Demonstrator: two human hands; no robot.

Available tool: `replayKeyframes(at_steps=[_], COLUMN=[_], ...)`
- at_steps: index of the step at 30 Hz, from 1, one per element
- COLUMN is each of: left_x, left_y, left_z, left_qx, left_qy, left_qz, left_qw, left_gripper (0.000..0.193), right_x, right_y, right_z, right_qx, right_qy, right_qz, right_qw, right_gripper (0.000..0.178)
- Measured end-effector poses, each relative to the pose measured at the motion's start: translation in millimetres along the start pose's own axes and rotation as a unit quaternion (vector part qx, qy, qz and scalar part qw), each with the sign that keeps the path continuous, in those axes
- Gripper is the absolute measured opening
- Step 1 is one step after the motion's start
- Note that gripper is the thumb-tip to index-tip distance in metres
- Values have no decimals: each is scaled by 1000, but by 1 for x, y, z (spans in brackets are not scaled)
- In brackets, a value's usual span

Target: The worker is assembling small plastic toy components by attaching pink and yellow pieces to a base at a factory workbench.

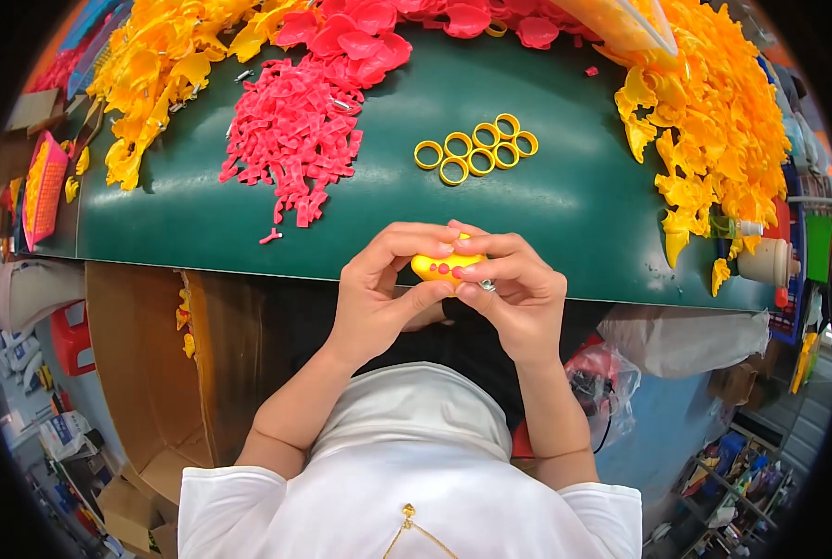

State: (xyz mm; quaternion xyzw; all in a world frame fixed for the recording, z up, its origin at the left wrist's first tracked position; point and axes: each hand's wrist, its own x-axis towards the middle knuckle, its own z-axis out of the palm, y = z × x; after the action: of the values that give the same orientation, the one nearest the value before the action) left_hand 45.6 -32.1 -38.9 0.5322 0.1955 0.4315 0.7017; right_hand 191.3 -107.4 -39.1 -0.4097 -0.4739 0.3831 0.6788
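Note:
Between both hands, just over the table's near edge, is a small rounded yellow plastic piece (pixel 430 267) with pinkish-red dots on its side. My left hand (pixel 383 270) pinches its left end with thumb and fingers. From the other side, my right hand (pixel 514 279) grips it, fingers over the top and thumb below. A ring shows on a right-hand finger. The piece's underside and far side are hidden by the fingers. Beyond the hands, several yellow rings (pixel 481 160) lie grouped on the green table (pixel 378 205).
A heap of small pink-red parts (pixel 290 130) lies at the left, with larger pink shells (pixel 360 42) behind. Yellow shells pile up far left (pixel 150 84) and at right (pixel 714 140). A cardboard box (pixel 141 363) stands below the table's left edge. A beige cup (pixel 767 261) sits at right.

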Motion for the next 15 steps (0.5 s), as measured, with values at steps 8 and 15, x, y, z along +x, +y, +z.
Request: replayKeyframes(at_steps=[8,15], left_x=[1,13], left_y=[3,11], left_z=[-10,-13], left_qx=[95,124], left_qy=[-24,64], left_qz=[1,11], left_qw=[995,990], left_gripper=[37,47], right_x=[4,34], right_y=[-19,-11], right_z=[6,-26], right_qx=[-39,32], right_qy=[-25,57], right_qz=[148,76], right_qw=[988,995], right_gripper=[57,53])
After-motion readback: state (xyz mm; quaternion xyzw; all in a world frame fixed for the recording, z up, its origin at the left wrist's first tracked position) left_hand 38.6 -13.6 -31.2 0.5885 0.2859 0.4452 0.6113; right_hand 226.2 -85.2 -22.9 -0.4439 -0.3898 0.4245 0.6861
